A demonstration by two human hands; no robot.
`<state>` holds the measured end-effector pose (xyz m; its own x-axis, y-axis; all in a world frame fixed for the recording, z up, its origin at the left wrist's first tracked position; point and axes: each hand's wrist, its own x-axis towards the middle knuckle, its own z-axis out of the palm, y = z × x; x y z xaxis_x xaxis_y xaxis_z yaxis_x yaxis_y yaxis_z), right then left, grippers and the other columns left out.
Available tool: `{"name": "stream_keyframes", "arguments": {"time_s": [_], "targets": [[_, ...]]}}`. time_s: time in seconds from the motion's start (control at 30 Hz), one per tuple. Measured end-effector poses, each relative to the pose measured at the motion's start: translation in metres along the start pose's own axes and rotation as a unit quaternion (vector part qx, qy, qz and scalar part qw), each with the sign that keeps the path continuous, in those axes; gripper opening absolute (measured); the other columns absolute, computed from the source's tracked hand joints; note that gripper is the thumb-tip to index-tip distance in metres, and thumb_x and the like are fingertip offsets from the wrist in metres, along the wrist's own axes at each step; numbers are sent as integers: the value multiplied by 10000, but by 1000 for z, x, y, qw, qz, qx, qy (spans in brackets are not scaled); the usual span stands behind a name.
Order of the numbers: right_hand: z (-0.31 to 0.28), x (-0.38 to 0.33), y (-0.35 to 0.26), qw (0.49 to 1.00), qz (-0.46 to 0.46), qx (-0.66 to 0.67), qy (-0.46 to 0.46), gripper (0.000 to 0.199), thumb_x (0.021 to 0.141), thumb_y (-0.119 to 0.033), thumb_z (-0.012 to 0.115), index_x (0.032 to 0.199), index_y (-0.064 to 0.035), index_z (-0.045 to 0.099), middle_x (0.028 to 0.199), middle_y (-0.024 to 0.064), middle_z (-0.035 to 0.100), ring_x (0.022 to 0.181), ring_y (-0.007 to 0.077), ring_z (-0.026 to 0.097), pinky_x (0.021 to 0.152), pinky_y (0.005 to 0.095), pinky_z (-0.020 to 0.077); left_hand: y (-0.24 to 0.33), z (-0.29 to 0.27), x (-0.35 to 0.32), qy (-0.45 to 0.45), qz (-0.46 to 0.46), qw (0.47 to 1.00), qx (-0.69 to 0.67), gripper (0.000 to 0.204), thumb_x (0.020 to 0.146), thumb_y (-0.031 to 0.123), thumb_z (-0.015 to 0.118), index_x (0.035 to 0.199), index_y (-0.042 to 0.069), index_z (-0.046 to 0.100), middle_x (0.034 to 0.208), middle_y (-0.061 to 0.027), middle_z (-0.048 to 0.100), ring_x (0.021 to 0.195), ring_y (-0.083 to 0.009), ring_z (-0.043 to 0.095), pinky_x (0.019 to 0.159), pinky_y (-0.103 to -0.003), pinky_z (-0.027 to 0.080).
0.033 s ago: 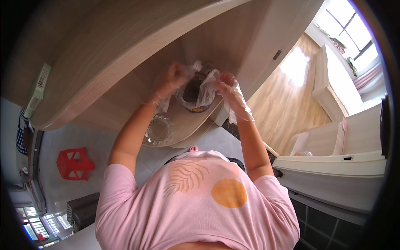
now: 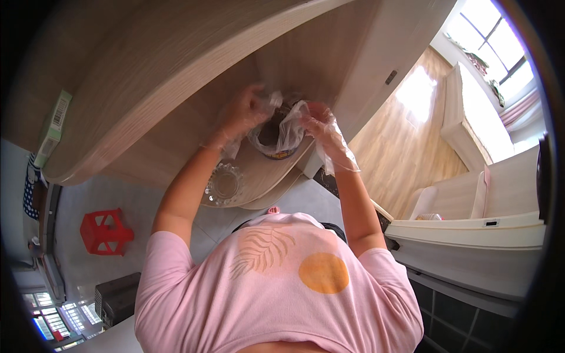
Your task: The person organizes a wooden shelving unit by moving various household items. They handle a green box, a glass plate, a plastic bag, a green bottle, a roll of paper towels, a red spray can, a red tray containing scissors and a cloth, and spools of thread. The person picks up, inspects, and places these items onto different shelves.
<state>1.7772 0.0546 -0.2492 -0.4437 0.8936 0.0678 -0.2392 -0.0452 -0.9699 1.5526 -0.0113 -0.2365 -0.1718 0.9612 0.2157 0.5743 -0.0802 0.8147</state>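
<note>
A round container with a dark inside and a coloured band low on its side stands on a curved wooden shelf. Over its rim hangs a clear plastic bag. My left hand, in a thin clear glove and slightly blurred, is closed on the bag's upper left edge. On the other side, my gloved right hand pinches the bag's right edge. A scalloped glass dish sits on the shelf, just below my left wrist.
Wooden panels curve around the shelf, with a green and white box at far left. A red plastic stool is on the grey floor. To the right are a cream-coloured drawer unit and a wood floor.
My left hand has shifted slightly up, and the bag's left edge has moved with it. My right hand stays where it was.
</note>
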Motion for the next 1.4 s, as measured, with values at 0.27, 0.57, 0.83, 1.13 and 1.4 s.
{"name": "stream_keyframes", "arguments": {"time_s": [0.27, 0.57, 0.83, 1.13, 1.4], "targets": [[14, 22, -6, 982, 4, -170, 79, 249, 796, -206, 641, 936, 1, 633, 777, 100, 657, 730, 167, 618, 669, 301, 488, 39, 5, 2, -70, -4, 983, -171, 331, 791, 151, 678, 1072, 30, 552, 797, 22, 557, 736, -48, 490, 665, -193, 412], [30, 16, -13, 912, -138, -363, -134, 287, 801, -195, 620, 1020, -13, 589, 891, 193, 636, 802, 249, 637, 703, 342, 484, 24, 2, 13, -73, -43, 977, -197, 278, 843, 271, 631, 979, 29, 614, 757, 26, 564, 650, -65, 473, 575, -226, 416], [26, 34, 23, 994, -24, -101, -45, 174, 809, -60, 571, 979, -39, 602, 848, 148, 638, 734, 250, 613, 662, 324, 487, 75, -15, 2, -37, 273, 921, 275, 119, 804, 136, 644, 828, 25, 611, 758, -35, 607, 718, -90, 565, 621, -258, 454], [26, 22, -14, 948, -71, -129, -281, 205, 874, -198, 538, 996, -43, 593, 799, 43, 572, 727, 130, 520, 636, 280, 419, 27, 15, 57, -112, 65, 991, 45, 216, 749, 163, 708, 891, 23, 627, 800, -81, 646, 740, -127, 601, 671, -278, 482], [3, 47, 6, 942, 201, 92, -252, 260, 870, -241, 592, 1015, -25, 587, 771, 8, 553, 697, 98, 514, 635, 206, 427, 29, 4, 31, -157, 37, 985, -65, 524, 774, 219, 678, 1232, 36, 500, 1109, -94, 589, 989, -153, 534, 857, -302, 417]]}}
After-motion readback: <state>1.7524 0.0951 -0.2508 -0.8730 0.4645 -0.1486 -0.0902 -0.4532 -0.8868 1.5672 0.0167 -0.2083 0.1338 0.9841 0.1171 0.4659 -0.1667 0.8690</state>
